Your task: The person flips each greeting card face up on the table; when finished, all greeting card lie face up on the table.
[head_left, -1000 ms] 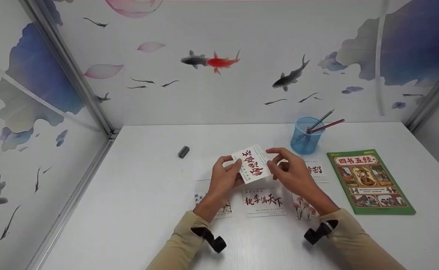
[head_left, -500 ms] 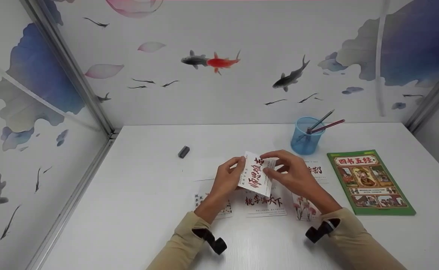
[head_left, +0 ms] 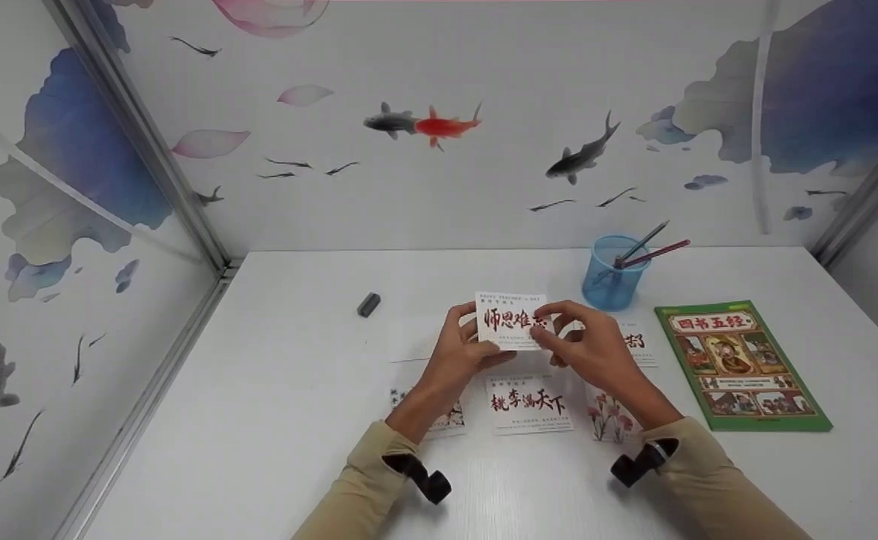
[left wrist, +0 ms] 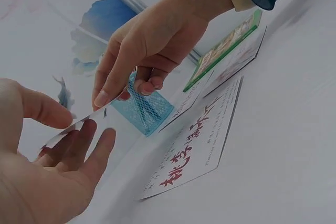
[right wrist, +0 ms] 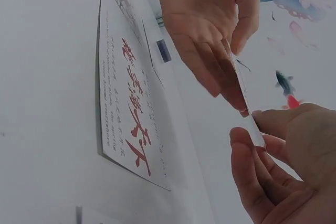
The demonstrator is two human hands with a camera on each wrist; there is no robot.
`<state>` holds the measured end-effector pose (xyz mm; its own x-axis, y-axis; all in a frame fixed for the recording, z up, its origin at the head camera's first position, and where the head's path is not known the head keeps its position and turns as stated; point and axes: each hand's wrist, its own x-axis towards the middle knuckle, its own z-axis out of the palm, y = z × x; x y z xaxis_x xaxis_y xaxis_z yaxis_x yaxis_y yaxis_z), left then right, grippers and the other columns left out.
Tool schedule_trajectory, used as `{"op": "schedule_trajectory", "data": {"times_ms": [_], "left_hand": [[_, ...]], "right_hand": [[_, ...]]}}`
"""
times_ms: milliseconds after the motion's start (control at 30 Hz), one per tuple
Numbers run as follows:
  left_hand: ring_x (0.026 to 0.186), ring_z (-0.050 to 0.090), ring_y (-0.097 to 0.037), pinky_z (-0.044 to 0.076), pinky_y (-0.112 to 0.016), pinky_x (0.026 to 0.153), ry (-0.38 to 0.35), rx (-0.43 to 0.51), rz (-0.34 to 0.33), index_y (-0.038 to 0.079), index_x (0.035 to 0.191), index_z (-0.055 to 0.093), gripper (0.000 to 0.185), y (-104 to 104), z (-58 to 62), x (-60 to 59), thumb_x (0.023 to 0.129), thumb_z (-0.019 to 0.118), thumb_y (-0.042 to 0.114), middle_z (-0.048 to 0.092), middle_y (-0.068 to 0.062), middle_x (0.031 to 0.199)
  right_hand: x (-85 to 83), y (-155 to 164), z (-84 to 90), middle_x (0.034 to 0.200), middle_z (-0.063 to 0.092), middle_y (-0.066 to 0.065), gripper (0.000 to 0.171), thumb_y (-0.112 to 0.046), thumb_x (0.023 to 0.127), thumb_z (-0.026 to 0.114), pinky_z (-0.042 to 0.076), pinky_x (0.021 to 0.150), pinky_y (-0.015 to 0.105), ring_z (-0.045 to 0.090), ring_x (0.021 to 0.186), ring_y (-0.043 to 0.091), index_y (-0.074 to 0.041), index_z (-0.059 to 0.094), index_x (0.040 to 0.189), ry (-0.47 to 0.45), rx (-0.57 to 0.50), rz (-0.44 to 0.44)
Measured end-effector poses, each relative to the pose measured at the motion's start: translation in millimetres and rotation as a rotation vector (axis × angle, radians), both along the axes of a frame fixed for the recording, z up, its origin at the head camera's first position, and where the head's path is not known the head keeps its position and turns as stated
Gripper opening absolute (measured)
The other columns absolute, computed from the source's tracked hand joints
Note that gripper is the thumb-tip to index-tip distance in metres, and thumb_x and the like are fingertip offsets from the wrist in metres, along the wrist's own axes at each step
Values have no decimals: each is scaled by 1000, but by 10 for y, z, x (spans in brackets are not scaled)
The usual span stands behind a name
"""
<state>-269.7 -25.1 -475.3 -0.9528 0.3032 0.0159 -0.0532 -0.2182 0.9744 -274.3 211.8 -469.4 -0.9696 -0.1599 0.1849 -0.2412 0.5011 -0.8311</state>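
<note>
Held up over the table is a white card [head_left: 510, 330] with red brush lettering, level and facing the head camera. My left hand [head_left: 459, 351] pinches its left and lower edge, thumb in front and fingers behind. At the right edge my right hand [head_left: 587, 341] pinches it between thumb and fingers. The left wrist view shows the card edge-on between both hands. Below them lies another red-lettered card [head_left: 530, 403]. A card with dark characters [head_left: 450, 416] is partly hidden by my left arm, and a flower card [head_left: 609, 414] lies beside my right wrist.
Behind my right hand, a lettered card [head_left: 637, 343] shows in part. A blue mesh cup [head_left: 611, 281] with two pencils stands at the back, a green-bordered book [head_left: 742, 367] lies at right, and a small dark eraser [head_left: 369, 304] lies back left.
The card was tilted with its lettering slanting; it has turned until the lettering reads upright. My right hand, apart from its edge at first, has taken hold of the card's right side.
</note>
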Motion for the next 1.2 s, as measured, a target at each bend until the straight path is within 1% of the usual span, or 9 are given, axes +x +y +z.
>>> {"op": "schedule_trajectory", "data": {"times_ms": [100, 267, 367, 533, 633, 767, 867, 967, 1200], "left_hand": [[128, 72, -28, 64, -39, 100, 99, -161, 14, 15, 166, 28, 79, -4, 11, 1, 100, 67, -2, 61, -14, 152], [133, 69, -28, 62, -34, 103, 291, -522, 112, 11, 170, 28, 77, 5, 26, 11, 104, 67, 1, 60, -15, 150], [129, 67, -27, 61, -30, 102, 376, -683, 159, 4, 164, 38, 68, 18, 14, 29, 104, 68, -1, 60, -18, 145], [125, 62, -26, 57, -38, 107, 469, -882, 174, -4, 153, 52, 53, 24, -35, 71, 104, 69, 2, 56, -18, 143], [128, 62, -25, 54, -40, 111, 491, -952, 147, -5, 153, 54, 51, 17, -64, 77, 105, 68, 5, 53, -17, 146], [137, 58, -26, 50, -41, 118, 474, -979, 85, -7, 145, 60, 40, -8, -88, 70, 108, 64, 8, 49, -18, 153], [144, 53, -29, 45, -44, 122, 460, -993, 23, -7, 138, 65, 33, -24, -90, 58, 110, 61, 10, 52, -18, 153], [142, 53, -31, 45, -44, 122, 463, -1022, -28, -6, 137, 67, 32, -24, -85, 41, 112, 58, 12, 56, -17, 149], [145, 51, -32, 46, -44, 123, 466, -1077, -63, -4, 140, 65, 33, -23, -71, 61, 112, 56, 12, 55, -17, 152]], "right_hand": [[-13, 13, 5, 113, 69, 13, 41, -28, 101, 79, 61, 67, 26, 75, 77, 21, -18, 72, 140, 16, 41, 6], [-13, 32, -7, 118, 71, 13, 51, -22, 99, 81, 60, 75, 26, 75, 92, 22, -15, 67, 148, 38, 142, 26], [-1, 36, -33, 119, 72, 13, 52, -17, 99, 80, 60, 81, 30, 75, 99, 25, -14, 66, 149, 47, 187, 45], [9, 31, -84, 120, 73, 12, 49, -10, 100, 77, 56, 84, 36, 71, 107, 27, -10, 67, 148, 53, 251, 87], [2, 28, -110, 121, 73, 12, 48, -7, 100, 75, 54, 86, 39, 69, 109, 28, -9, 67, 147, 47, 286, 90], [-15, 30, -126, 119, 73, 13, 47, -5, 99, 75, 56, 90, 45, 68, 108, 29, -8, 69, 145, 43, 323, 73], [-31, 43, -137, 115, 71, 14, 44, -4, 99, 74, 54, 90, 46, 66, 105, 29, -6, 71, 143, 51, 367, 73], [-39, 54, -148, 116, 70, 14, 41, -5, 99, 74, 51, 90, 49, 64, 107, 31, -6, 73, 140, 62, 415, 66], [-24, 64, -170, 127, 67, 18, 37, -8, 102, 71, 46, 99, 58, 61, 120, 38, -10, 75, 139, 35, 441, 57]]}}
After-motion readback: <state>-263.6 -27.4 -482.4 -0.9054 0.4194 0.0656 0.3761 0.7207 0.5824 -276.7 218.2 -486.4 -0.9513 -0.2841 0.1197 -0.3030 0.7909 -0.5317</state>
